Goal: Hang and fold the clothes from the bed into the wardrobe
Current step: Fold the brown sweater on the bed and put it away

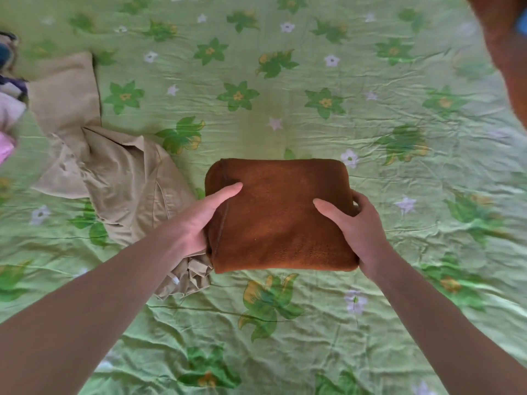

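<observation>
**Brown fleece, folded and held at both ends**

Rust-brown folded cloth (281, 215) sits between both hands: the left hand (199, 220) and right hand (359, 226) each clasp a side, thumbs on top, fingers underneath. Lift it level, squeezing evenly, so the layers stay stacked. It hangs over the middle of the bed (313, 323); crumpled beige trousers (119, 178) lie toward the left edge on the green floral sheet.

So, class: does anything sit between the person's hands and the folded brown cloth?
Nothing visible does. The left hand and right hand already grip the brown cloth at its two sides. The wardrobe is out of view.
</observation>
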`<act>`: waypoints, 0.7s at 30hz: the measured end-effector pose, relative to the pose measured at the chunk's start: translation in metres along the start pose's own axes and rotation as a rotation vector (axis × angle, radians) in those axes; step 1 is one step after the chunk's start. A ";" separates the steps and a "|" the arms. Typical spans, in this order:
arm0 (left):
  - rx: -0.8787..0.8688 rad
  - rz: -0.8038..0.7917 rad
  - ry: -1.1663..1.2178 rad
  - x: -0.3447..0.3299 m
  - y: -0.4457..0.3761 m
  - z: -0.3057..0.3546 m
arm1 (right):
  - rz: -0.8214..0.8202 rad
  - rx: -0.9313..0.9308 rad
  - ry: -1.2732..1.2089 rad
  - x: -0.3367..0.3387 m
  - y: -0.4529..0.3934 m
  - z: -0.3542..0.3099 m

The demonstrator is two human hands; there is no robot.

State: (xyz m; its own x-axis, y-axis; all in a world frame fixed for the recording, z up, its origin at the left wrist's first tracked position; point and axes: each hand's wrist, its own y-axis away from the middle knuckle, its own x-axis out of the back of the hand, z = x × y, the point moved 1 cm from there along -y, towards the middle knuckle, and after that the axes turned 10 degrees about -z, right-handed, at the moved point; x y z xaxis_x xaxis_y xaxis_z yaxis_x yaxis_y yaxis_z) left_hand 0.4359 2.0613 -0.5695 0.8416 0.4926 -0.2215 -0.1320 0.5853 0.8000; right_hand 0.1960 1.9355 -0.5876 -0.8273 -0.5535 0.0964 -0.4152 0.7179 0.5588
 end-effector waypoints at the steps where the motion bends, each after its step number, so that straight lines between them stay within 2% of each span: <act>1: -0.008 -0.020 0.015 -0.006 0.019 0.003 | -0.030 -0.019 -0.036 0.007 0.017 -0.015; 4: -0.058 -0.084 0.018 -0.028 0.081 0.017 | -0.115 -0.070 -0.125 0.029 0.080 -0.064; 6: -0.098 -0.123 0.015 -0.048 0.122 0.026 | -0.100 -0.047 -0.162 0.046 0.124 -0.092; 15: -0.253 -0.203 -0.033 -0.184 0.282 0.057 | 0.094 0.032 -0.167 0.133 0.321 -0.166; 21: -0.295 -0.420 -0.093 -0.262 0.360 0.039 | 0.251 0.051 -0.206 0.204 0.438 -0.177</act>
State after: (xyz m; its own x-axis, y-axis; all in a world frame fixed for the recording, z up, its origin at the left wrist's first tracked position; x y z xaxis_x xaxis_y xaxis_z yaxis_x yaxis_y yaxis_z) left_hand 0.1883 2.1180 -0.2017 0.8947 0.1248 -0.4288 0.0965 0.8834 0.4586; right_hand -0.0873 2.0624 -0.1770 -0.9632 -0.2631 0.0549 -0.2024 0.8443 0.4962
